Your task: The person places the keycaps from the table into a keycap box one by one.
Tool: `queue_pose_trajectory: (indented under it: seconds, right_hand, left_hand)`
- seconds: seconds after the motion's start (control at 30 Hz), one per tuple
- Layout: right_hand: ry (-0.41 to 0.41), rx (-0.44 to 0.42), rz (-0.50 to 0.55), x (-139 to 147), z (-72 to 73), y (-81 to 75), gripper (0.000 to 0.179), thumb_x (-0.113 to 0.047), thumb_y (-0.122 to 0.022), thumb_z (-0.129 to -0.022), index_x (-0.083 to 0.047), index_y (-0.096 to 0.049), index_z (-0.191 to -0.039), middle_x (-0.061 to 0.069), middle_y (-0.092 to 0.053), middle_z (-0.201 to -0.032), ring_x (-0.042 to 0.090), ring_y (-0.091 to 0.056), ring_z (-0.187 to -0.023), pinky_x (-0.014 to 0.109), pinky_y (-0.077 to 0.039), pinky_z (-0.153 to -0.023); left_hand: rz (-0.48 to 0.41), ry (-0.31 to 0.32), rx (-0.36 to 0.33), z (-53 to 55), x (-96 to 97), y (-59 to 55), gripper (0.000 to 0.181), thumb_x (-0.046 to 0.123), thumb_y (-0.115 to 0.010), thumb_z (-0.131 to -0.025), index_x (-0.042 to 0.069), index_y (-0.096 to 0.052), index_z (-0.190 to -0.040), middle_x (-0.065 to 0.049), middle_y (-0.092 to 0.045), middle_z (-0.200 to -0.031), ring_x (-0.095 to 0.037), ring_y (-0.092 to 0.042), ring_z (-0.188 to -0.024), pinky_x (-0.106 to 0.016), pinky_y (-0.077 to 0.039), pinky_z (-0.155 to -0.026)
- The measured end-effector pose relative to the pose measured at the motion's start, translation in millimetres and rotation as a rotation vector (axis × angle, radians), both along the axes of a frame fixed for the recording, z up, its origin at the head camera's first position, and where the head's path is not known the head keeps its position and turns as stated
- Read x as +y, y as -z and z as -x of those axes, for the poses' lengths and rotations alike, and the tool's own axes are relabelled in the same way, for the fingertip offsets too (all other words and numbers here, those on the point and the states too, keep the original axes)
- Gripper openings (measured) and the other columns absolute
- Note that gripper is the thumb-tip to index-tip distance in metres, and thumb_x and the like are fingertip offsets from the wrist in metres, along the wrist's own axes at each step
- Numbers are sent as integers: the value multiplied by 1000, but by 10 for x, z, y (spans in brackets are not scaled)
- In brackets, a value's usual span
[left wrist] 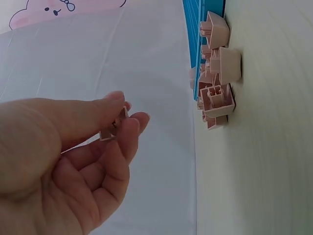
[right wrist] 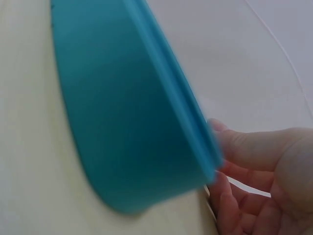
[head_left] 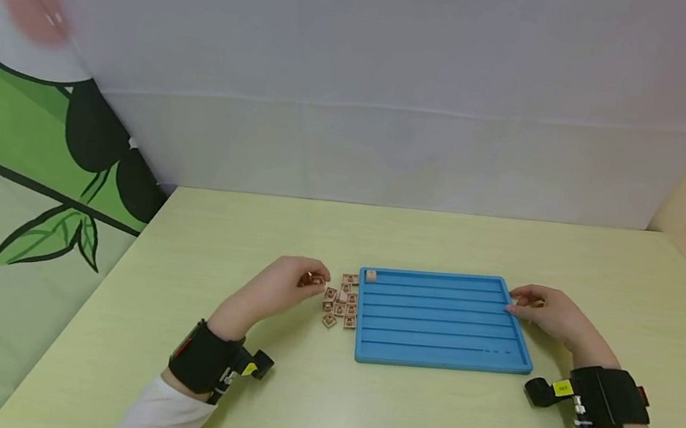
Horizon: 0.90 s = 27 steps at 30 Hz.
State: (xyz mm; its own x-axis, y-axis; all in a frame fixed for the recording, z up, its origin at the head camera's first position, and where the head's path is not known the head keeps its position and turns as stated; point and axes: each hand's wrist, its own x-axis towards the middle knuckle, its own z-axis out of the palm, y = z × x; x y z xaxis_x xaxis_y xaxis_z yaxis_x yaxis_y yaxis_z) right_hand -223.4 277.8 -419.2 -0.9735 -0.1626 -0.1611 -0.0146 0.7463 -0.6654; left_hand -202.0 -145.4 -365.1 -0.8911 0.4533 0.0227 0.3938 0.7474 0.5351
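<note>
Nearest: black wrist straps (head_left: 204, 358) on both forearms, over a pale table (head_left: 384, 427). Left hand (head_left: 279, 286) narrow, fingertips pinching one small keycap (left wrist: 106, 134); can't tell which face of it points up. Loose keycaps (head_left: 340, 308) bunched at about 4 o'clock from the left fingertips, just beside the tray's left edge; at least one shows its hollow side in the left wrist view. Blue tray (head_left: 440, 321) right past them, at 3 o'clock from the left hand, long axis running 9 to 3, right end a touch farther off, ridges the same way. Lone keycap (head_left: 371, 276) sits inside the tray's corner at its 10 o'clock, a bit above 3 o'clock from the left fingertips. Left hand is clearly the nearer one to that corner; right is a full tray length away. Right hand (head_left: 550, 315) at the tray's 2 o'clock, thumb and fingers pinching the right edge, exact finger placement partly hidden. Farthest: whitish backdrop (head_left: 386, 102) at 12, behind the table's far edge.
</note>
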Motion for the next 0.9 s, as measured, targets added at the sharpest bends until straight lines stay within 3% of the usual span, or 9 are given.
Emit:
queue_pose_trajectory:
  seconds: [0.27, 0.47, 0.63, 0.9]
  right_hand:
    - [-18, 12, -12, 41, 128, -11, 46, -27, -61, -93, 7, -53, -123, 13, -53, -100, 29, -46, -93, 33, -37, -74]
    - [-29, 12, -16, 79, 213, -17, 47, -27, -61, -93, 7, -53, -123, 14, -53, -100, 29, -46, -93, 33, -37, -74]
    - [-35, 8, -15, 107, 261, -16, 49, -29, -61, -93, 8, -52, -123, 14, -53, -99, 30, -46, -92, 32, -38, -73]
    - [-41, 6, -18, 110, 268, -31, 49, -30, -60, -93, 8, -52, -123, 14, -53, -100, 30, -46, -92, 33, -38, -73]
  left_hand:
    - [-39, -39, 14, 47, 71, -16, 26, 6, -53, -96, 1, -62, -120, -13, -66, -116, -23, -64, -102, -36, -52, -85]
    - [-80, -84, 42, 70, 122, -35, 24, 5, -55, -95, 4, -64, -118, -11, -66, -113, -21, -66, -96, -32, -54, -79]
    - [-84, -76, 112, 60, 146, -67, 23, 9, -59, -93, 6, -65, -115, -8, -67, -108, -20, -63, -91, -31, -52, -74]
    - [-57, -68, 183, 41, 178, -86, 23, 10, -65, -89, 6, -67, -112, -5, -66, -103, -21, -61, -93, -39, -50, -83]
